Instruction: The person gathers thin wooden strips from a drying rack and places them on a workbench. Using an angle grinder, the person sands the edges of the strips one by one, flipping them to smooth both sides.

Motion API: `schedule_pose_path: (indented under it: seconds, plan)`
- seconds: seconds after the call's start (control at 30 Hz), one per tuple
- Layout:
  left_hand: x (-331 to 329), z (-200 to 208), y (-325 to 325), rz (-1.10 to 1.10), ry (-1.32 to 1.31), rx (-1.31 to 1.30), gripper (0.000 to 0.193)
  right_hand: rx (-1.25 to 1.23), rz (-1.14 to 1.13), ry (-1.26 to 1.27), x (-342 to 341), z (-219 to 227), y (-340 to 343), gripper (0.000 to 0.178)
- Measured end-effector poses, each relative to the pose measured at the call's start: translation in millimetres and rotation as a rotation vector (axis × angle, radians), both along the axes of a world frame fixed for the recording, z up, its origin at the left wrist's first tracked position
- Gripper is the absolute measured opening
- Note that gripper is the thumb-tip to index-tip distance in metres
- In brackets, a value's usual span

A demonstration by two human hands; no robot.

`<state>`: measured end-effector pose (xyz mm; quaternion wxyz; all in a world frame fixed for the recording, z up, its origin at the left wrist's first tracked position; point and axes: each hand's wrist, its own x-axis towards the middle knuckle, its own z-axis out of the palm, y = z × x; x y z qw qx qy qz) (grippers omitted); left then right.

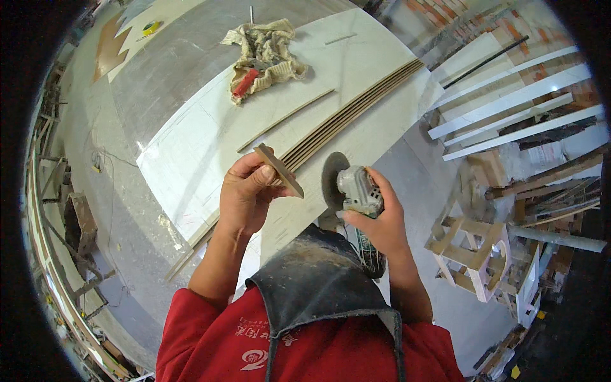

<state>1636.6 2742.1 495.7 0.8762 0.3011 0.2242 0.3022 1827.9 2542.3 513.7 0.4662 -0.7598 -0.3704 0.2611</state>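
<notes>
My left hand [245, 197] is closed, its thumb and fingers pinching a short, flat tan-brown piece [279, 169] that tilts down to the right. Its material is hard to tell. In my right hand [387, 223] is a grey, dusty angle grinder [360, 191], gripped around its body. The grinder's dark round disc [331, 181] faces the held piece, with a gap between them. Whether the disc is spinning I cannot tell. Below my hands, several long, thin brown strips [359, 109] lie side by side on a pale board [191, 134]. A single strip [286, 120] rests left of them.
Crumpled cream knitted cloth [270, 48] with a red object [245, 83] lies at the board's far side. On the right are long white bars [515, 102] and a small wooden frame [474, 258]. A yellow tape roll [151, 27] sits far left. My dark apron [312, 274] hangs close below.
</notes>
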Motion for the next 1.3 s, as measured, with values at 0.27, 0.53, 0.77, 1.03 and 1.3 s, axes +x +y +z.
schedule_pose_path:
  seconds: [0.27,0.53,0.77,1.03,1.3]
  plan:
    - [-2,-11,1,-0.025,-0.077,-0.104,0.028,0.029,0.003,0.063,-1,9,1,0.086]
    - [-5,-14,-6,-0.049,0.005,0.046,0.024,0.137,0.175,-0.098,-5,46,33,0.084]
    - [-11,-21,-1,-0.027,-0.017,0.095,0.015,0.137,0.293,-0.048,-10,56,54,0.085]
    - [-16,-19,9,-0.001,-0.053,0.101,0.016,0.081,0.316,-0.094,-12,45,48,0.085]
    - [-15,-1,12,0.023,-0.033,0.102,0.026,0.004,0.244,0.055,-2,15,31,0.085]
